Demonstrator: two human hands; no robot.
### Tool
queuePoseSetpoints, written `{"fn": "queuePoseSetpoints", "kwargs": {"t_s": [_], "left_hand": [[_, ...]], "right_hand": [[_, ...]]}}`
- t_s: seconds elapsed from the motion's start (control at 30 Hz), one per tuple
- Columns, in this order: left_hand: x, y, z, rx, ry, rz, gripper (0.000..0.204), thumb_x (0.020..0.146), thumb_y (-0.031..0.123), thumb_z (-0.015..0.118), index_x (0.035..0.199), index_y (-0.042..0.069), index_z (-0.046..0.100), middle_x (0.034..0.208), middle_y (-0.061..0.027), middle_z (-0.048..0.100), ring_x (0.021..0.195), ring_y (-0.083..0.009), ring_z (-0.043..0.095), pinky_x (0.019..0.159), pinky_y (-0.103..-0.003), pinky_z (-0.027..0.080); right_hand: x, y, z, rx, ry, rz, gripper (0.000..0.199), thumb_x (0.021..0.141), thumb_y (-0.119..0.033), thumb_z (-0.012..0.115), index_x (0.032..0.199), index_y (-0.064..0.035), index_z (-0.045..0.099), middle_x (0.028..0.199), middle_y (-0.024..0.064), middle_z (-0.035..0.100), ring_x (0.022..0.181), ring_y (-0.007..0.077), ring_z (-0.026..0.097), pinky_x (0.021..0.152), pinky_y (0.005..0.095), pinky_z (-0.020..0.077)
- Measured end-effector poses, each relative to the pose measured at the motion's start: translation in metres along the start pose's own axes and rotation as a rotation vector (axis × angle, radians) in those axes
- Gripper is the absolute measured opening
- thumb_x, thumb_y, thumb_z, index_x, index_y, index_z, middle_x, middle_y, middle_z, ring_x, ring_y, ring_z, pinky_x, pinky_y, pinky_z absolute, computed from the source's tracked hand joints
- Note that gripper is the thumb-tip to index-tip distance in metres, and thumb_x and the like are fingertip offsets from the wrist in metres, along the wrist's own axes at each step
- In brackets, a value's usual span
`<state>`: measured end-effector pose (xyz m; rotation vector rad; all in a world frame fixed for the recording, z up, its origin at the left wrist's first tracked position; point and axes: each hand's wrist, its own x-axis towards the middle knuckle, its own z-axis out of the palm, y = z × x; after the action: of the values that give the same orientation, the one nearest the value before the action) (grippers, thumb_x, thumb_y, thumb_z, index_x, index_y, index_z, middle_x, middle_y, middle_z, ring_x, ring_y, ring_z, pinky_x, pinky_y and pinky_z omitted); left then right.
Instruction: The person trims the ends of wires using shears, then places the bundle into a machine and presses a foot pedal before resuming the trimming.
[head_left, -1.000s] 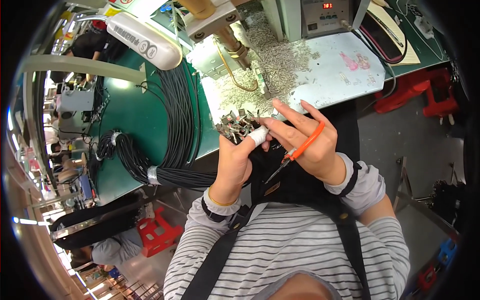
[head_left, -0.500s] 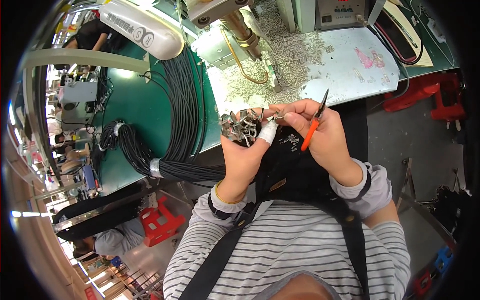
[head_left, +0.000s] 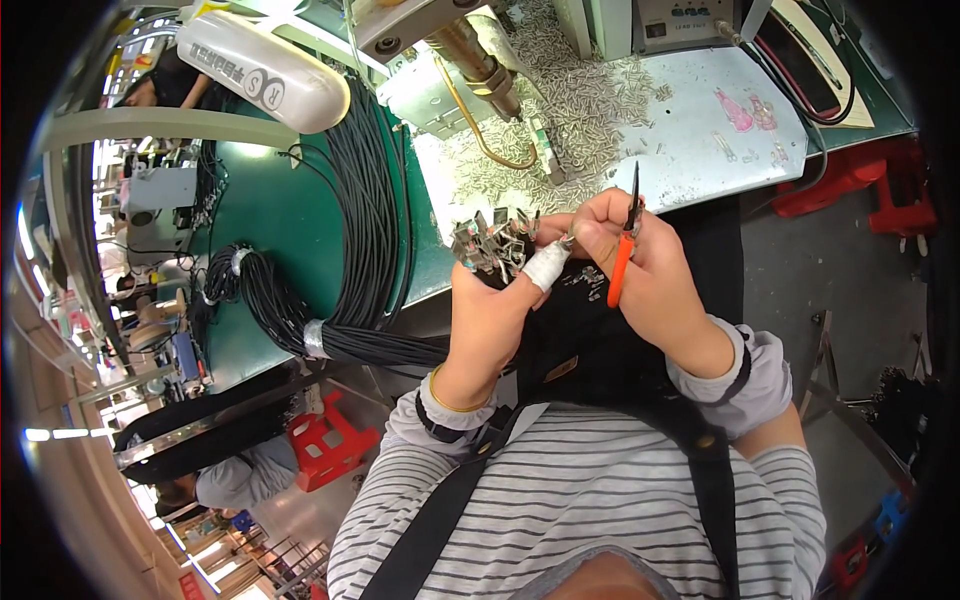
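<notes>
A person in a striped shirt with dark straps over the shoulders holds both hands up close together, just in front of a tabletop (head_left: 290, 210) with a green mat.

The left hand (head_left: 495, 310) is clenched around a cluster of small metal connectors (head_left: 490, 240) on black wire ends, which stick up above the fist. A white bandage wraps one finger (head_left: 545, 265) of this hand, and a thin bangle sits on the wrist.

The right hand (head_left: 640, 270) touches the left at the fingertips, pinching at the connectors. It also grips orange-handled snips (head_left: 625, 245), whose dark blades point upward, away from the body.

Behind the hands, a pale metal plate (head_left: 700, 130) lies on the tabletop, strewn with many small silver metal pieces (head_left: 590, 90). A machine with a brass-coloured nozzle (head_left: 480, 60) stands above the plate.

To the left, a thick bundle of black cables (head_left: 370, 220) runs across the green mat and is taped together near the tabletop's edge. A red stool (head_left: 325, 445) sits on the floor below.
</notes>
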<state>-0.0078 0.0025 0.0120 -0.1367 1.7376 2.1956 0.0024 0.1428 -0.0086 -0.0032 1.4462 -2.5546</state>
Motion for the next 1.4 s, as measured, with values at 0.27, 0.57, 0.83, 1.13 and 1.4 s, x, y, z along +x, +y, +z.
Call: {"fn": "queuePoseSetpoints", "kwargs": {"t_s": [0.27,0.57,0.83,1.13,1.4], "left_hand": [[-0.002,0.001,-0.009,-0.071,0.001,0.053,0.014,0.073,-0.001,0.062,0.086,-0.001,0.056,0.078,-0.0018,0.056,0.061,-0.0054,0.049,0.052,-0.018,0.037],[-0.001,0.004,-0.004,0.045,0.063,0.116,0.017,0.070,-0.005,0.063,0.085,0.000,0.057,0.081,-0.0053,0.059,0.072,-0.0127,0.057,0.068,-0.024,0.045],[0.034,0.007,-0.024,-0.114,-0.129,-0.173,0.014,0.074,0.001,0.060,0.086,0.000,0.054,0.071,-0.0027,0.053,0.056,-0.0097,0.047,0.050,-0.023,0.038],[0.072,0.017,-0.015,-0.251,-0.046,-0.230,0.017,0.074,0.004,0.061,0.088,0.001,0.051,0.064,-0.0009,0.046,0.049,-0.0092,0.040,0.045,-0.022,0.032],[0.084,0.025,-0.026,-0.169,-0.095,-0.269,0.020,0.073,0.005,0.062,0.088,0.000,0.051,0.065,-0.0019,0.048,0.048,-0.0079,0.040,0.043,-0.022,0.033]], "right_hand": [[-0.010,-0.008,-0.012,-0.650,-0.066,-0.004,0.023,0.077,-0.014,0.063,0.067,0.0009,0.048,0.060,0.0105,0.058,0.055,0.0155,0.058,0.050,0.0258,0.0435],[-0.015,0.001,-0.004,-1.042,0.007,-0.148,0.032,0.068,-0.016,0.070,0.058,0.0012,0.045,0.046,0.0118,0.042,0.040,0.0296,0.043,0.039,0.0304,0.0330],[-0.012,0.017,-0.017,-0.830,0.023,-0.073,0.027,0.077,-0.015,0.062,0.061,0.0012,0.048,0.045,0.0099,0.045,0.040,0.0149,0.049,0.038,0.0285,0.0344],[0.045,-0.010,-0.018,-0.443,0.243,0.011,0.016,0.084,-0.016,0.052,0.081,-0.0009,0.051,0.058,0.0000,0.048,0.041,0.0062,0.042,0.036,0.0198,0.0358],[0.072,-0.010,-0.021,-0.343,0.106,0.070,0.014,0.084,-0.016,0.052,0.083,-0.0015,0.049,0.056,-0.0025,0.041,0.041,0.0043,0.039,0.036,0.0191,0.0355]]}}
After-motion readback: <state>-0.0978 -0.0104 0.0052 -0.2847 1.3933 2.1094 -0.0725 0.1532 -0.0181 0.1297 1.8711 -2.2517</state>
